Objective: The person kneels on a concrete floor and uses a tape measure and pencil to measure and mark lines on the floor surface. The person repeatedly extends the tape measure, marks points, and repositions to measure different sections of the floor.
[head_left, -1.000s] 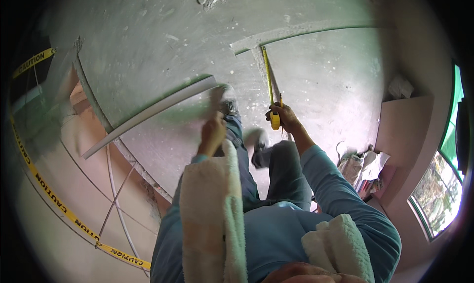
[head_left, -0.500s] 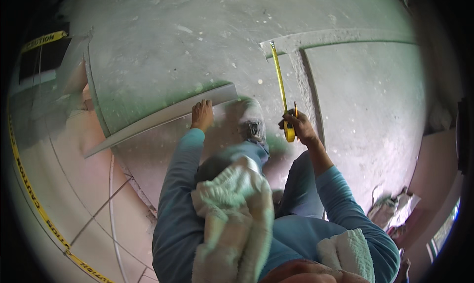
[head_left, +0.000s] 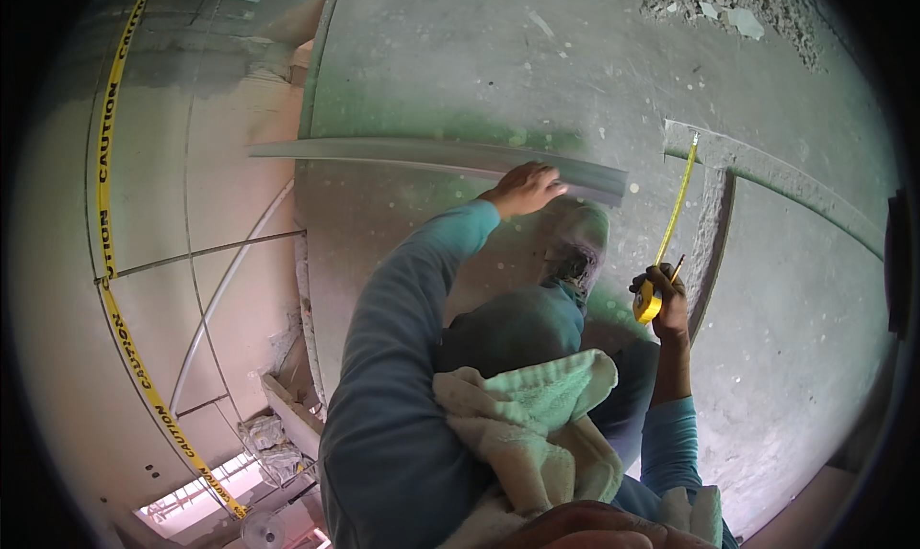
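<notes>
My left hand (head_left: 525,189) is closed at the near edge of a long grey metal channel (head_left: 383,152), toward its right end. The channel lies across the grey floor slab, and its left end sticks out past the slab's edge. In my right hand (head_left: 672,305) sits a yellow tape measure (head_left: 648,303), its blade (head_left: 680,194) drawn out to the edge of a chipped groove (head_left: 714,145). A pencil (head_left: 678,265) pokes up between that hand's fingers. My shoe (head_left: 581,242) rests on the slab just below the channel.
Yellow caution tape (head_left: 105,175) runs down the left side beyond the slab edge. Broken rubble (head_left: 743,12) lies at the far right. A pale towel (head_left: 537,415) hangs in front of me. A white pipe (head_left: 218,295) stands out at left.
The view has turned, so the scene sits differently. The channel's right end now reaches past my shoe, rather than stopping to its left. My right hand still holds the extended tape measure.
</notes>
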A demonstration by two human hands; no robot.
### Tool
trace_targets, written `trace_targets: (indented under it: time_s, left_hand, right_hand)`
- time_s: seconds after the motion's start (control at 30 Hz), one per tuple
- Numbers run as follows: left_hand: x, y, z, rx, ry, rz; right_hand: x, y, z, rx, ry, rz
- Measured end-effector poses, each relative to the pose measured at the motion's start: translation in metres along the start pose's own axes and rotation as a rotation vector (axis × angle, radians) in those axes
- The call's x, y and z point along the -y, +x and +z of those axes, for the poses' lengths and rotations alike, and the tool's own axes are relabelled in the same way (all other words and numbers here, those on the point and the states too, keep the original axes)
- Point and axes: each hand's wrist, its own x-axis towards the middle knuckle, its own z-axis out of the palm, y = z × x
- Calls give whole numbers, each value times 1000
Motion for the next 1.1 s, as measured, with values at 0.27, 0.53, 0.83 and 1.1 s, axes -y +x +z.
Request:
trace_targets:
  time_s: [0.27,0.53,0.83,1.1]
  left_hand:
    - [-41,111,8,261,-77,-161]
    - [-32,152,40,205,-13,-36]
    - [-47,120,60,135,202,152]
    - [-65,129,69,200,210,137]
  right_hand:
    - [-10,-12,-23,-89,-53,-48]
    - [-47,25,-24,-305,-291,-47]
    - [-69,35,-11,-460,-733,-61]
    - [-81,32,-8,-496,-839,45]
